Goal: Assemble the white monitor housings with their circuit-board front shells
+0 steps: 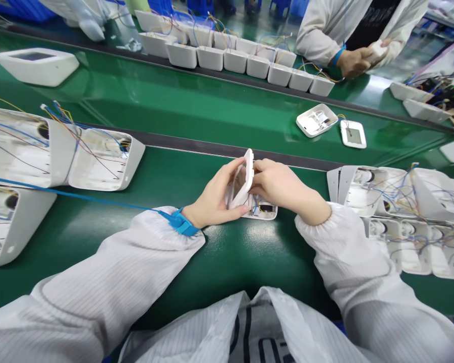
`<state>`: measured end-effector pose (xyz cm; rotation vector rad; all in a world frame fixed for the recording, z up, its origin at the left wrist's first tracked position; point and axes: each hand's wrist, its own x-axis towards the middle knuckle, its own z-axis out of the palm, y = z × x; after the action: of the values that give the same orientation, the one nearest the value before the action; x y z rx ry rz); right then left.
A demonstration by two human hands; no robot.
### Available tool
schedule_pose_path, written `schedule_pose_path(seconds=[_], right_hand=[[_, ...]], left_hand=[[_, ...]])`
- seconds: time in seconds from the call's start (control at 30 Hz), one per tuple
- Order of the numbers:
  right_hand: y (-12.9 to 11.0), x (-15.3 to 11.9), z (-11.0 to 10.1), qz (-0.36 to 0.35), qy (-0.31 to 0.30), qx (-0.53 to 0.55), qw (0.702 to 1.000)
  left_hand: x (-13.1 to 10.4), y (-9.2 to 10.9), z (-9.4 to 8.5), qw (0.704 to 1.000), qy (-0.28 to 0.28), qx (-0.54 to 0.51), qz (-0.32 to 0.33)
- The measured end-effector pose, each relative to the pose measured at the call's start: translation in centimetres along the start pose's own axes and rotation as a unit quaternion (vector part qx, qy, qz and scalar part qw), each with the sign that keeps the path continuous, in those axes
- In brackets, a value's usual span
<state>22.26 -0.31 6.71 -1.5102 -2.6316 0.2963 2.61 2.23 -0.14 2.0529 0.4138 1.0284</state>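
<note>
My left hand [215,199] grips a white plastic front cover [247,174] with a dark screen, tilted up on its edge. Below and just right of it, a white housing [263,216] lies on the green bench with wires and a dark round part inside. My right hand [278,184] is at the back of the cover, its fingers bent together over the housing. Whatever those fingertips pinch is hidden behind the cover. A blue wrist strap [183,222] with a cord circles my left wrist.
Wired white housings [102,159] stand at left, and more housings [401,196] at right. Across the dark rail, an opened unit [317,120] is wired to its screen cover [353,134]. A finished-looking white unit [41,65] lies far left. Opposite, a co-worker's hands [357,60] hold a white part.
</note>
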Motion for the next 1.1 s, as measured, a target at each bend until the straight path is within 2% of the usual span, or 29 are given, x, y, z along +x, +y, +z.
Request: schedule_pose_path(seconds=[0.17,0.3,0.37,0.47,0.5,0.53,0.63,0.67,0.7,0.8,0.87,1.0,1.1], right_hand=[[-0.7,-0.2,0.2,0.041,0.010,0.027,0.999],[0.0,0.1,0.6,0.064,0.011,0.052,0.997],[1.2,0.2,0.2,0.084,-0.022,0.094,0.992],[3.5,0.1,-1.0,0.038,-0.105,0.235,0.966],[4.1,0.0,-1.4,0.028,-0.110,0.286,0.951],[4.5,0.0,-1.7,0.038,-0.085,0.331,0.939],[4.1,0.2,-1.4,0.128,0.084,0.422,0.894],[3.6,0.4,-0.9,0.147,0.123,0.438,0.879],[3.0,0.7,-0.3,0.152,0.139,0.446,0.871],[1.3,1.4,1.8,0.139,0.112,0.416,0.892],[0.9,1.7,2.6,0.139,0.125,0.402,0.896],[0.9,1.5,2.9,0.143,0.203,0.428,0.869],[0.9,1.3,2.9,0.148,0.304,0.396,0.854]], left_hand=[[0.3,0.6,-0.3,0.994,-0.015,0.101,0.049],[0.8,1.2,-0.9,0.983,-0.090,0.151,0.063],[1.1,1.3,-1.4,0.972,-0.144,0.176,0.062],[1.4,1.5,-1.8,0.957,-0.193,0.210,0.056],[1.5,1.5,-1.9,0.954,-0.202,0.215,0.053],[1.5,1.5,-1.9,0.952,-0.209,0.217,0.049],[1.6,1.3,-1.8,0.950,-0.222,0.215,0.037],[1.6,1.3,-1.8,0.951,-0.222,0.212,0.031],[1.6,1.1,-1.8,0.952,-0.223,0.207,0.025],[1.5,0.8,-1.8,0.954,-0.221,0.202,0.004],[1.4,0.6,-1.7,0.954,-0.216,0.206,-0.007],[1.0,0.9,-0.8,0.960,-0.195,0.201,-0.019],[0.6,1.5,0.3,0.961,-0.154,0.227,-0.049]])
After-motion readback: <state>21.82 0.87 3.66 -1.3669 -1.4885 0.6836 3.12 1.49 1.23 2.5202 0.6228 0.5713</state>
